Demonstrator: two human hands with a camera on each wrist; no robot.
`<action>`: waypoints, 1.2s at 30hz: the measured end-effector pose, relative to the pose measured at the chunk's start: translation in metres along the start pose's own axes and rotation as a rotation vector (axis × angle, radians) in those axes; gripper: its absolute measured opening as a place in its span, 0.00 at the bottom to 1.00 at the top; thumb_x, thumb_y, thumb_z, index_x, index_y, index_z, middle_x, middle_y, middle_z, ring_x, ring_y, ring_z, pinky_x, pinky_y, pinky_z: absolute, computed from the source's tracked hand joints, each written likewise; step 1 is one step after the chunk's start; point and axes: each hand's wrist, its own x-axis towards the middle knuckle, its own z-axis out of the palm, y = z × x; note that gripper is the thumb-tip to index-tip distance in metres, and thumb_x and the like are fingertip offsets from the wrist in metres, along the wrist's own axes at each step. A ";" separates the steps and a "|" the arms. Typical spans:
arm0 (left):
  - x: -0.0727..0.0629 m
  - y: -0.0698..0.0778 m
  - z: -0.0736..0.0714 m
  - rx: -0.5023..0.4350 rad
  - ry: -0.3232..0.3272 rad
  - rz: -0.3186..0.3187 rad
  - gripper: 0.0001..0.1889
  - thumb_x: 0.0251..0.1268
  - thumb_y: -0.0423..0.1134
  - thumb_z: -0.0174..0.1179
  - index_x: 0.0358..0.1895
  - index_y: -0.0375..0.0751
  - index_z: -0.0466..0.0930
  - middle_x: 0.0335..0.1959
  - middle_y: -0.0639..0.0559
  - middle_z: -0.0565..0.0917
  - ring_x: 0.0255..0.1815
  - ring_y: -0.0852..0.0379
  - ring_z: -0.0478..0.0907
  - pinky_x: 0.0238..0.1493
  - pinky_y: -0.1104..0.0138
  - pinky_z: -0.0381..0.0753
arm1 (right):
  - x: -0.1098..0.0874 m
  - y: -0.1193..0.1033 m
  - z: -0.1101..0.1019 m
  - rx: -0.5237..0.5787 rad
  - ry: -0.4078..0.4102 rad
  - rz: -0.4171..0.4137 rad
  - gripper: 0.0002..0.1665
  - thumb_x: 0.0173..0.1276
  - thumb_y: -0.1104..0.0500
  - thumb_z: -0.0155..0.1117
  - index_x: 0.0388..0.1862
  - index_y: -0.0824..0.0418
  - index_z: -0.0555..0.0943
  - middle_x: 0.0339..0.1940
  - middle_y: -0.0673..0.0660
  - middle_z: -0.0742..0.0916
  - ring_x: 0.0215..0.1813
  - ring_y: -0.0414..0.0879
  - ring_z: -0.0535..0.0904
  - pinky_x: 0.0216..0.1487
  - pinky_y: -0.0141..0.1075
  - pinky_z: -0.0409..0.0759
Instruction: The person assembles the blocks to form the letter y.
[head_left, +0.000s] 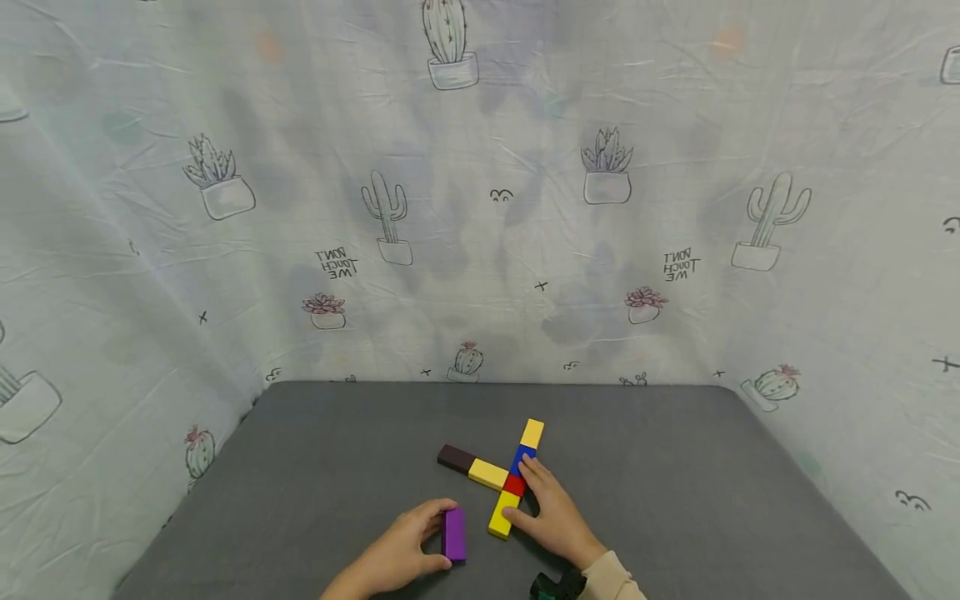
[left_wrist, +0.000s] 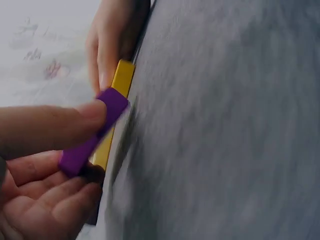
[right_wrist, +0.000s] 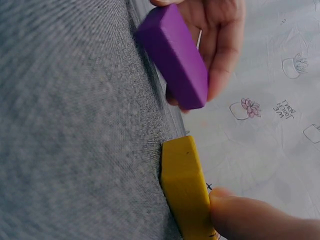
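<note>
My left hand (head_left: 401, 546) grips a purple block (head_left: 453, 535) by its ends between thumb and fingers, just left of a row of blocks. In the right wrist view the purple block (right_wrist: 175, 60) appears tilted. The row runs from a near yellow block (head_left: 499, 520) through a red block (head_left: 514, 485) and a blue block (head_left: 517, 460) to a far yellow block (head_left: 532, 432). My right hand (head_left: 558, 512) rests along its right side, thumb at the near yellow block (right_wrist: 185, 190), fingertips on the blue one.
Branching left from the row are another yellow block (head_left: 487, 474) and a dark brown block (head_left: 456, 458). All lie on a grey tabletop (head_left: 337, 442). A curtain with cactus drawings (head_left: 502, 250) hangs behind and beside it. Something black (head_left: 555, 587) sits by the right wrist.
</note>
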 end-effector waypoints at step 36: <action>0.021 0.020 0.023 0.354 -0.199 0.006 0.32 0.59 0.43 0.65 0.67 0.42 0.68 0.66 0.50 0.72 0.65 0.59 0.69 0.60 0.61 0.75 | 0.001 -0.001 0.000 -0.018 0.008 0.005 0.51 0.61 0.32 0.59 0.72 0.64 0.62 0.73 0.64 0.64 0.73 0.62 0.59 0.66 0.63 0.61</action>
